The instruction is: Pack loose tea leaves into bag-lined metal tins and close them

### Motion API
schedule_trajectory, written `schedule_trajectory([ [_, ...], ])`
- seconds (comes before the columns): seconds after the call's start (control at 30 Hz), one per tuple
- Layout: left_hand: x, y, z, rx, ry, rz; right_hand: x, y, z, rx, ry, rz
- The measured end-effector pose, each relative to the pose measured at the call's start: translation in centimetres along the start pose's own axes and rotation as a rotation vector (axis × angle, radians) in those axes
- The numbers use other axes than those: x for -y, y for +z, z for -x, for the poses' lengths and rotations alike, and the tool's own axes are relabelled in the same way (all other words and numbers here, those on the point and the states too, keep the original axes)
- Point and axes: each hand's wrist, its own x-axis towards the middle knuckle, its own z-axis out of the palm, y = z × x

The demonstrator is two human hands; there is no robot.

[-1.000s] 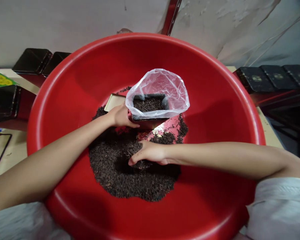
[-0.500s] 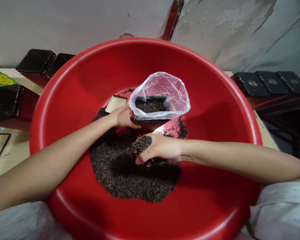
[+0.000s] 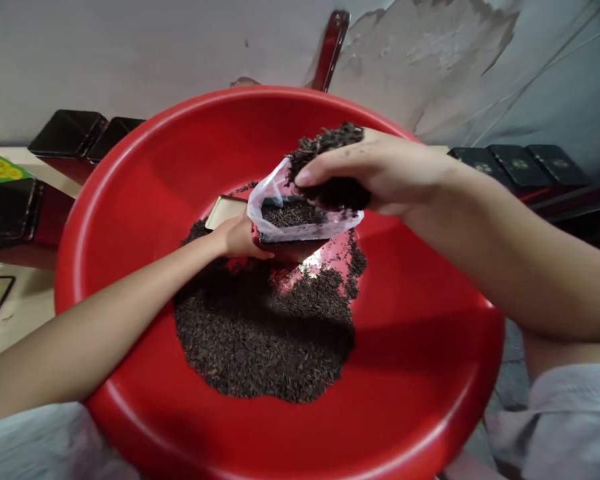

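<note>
My left hand (image 3: pixel 240 237) grips the left side of a dark red tin (image 3: pixel 295 251) standing in a wide red basin (image 3: pixel 410 373). A clear plastic bag (image 3: pixel 267 212) lines the tin and folds out over its rim. Dark loose tea leaves (image 3: pixel 293 213) partly fill it. My right hand (image 3: pixel 375 167) is raised over the bag's right side, fingers curled round a heaped handful of tea leaves (image 3: pixel 325 150). A larger pile of tea leaves (image 3: pixel 265 340) spreads across the basin floor. Behind my left hand lies a tin lid (image 3: pixel 225 211), pale inside face up.
Several dark tins stand around the basin, including a tin (image 3: pixel 65 137) at the left and a tin (image 3: pixel 517 165) at the right. A green packet (image 3: pixel 3 167) lies at far left. The wall (image 3: pixel 180 53) behind has peeling paint.
My right hand has risen from the pile with a handful of tea leaves and is now above the bag. My left hand stays on the tin. The view has shifted slightly.
</note>
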Motion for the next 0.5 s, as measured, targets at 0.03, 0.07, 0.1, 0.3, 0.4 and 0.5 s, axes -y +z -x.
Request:
schedule_trajectory([
  [0.03, 0.0, 0.0, 0.0, 0.003, -0.041, -0.019, 0.0, -0.3, -0.7, -0.061, -0.027, 0.06],
  [0.07, 0.0, 0.1, 0.1, 0.009, -0.08, -0.026, -0.1, -0.6, -1.4, -0.104, -0.05, 0.134],
  [0.1, 0.0, 0.0, 0.1, 0.011, -0.102, -0.023, -0.3, -0.7, -1.9, -0.128, -0.068, 0.227],
  [0.3, 0.0, -0.1, -0.1, 0.003, 0.025, 0.005, -2.0, -0.4, -4.0, -0.001, -0.121, 1.167],
  [0.4, 0.2, -0.1, -0.1, 0.006, 0.005, -0.013, -2.4, -0.2, -4.6, 0.13, -0.122, 1.351],
  [0.5, 0.3, 0.0, -0.1, -0.011, -0.017, -0.022, -1.7, -0.6, -4.3, 0.115, -0.181, 1.298],
])
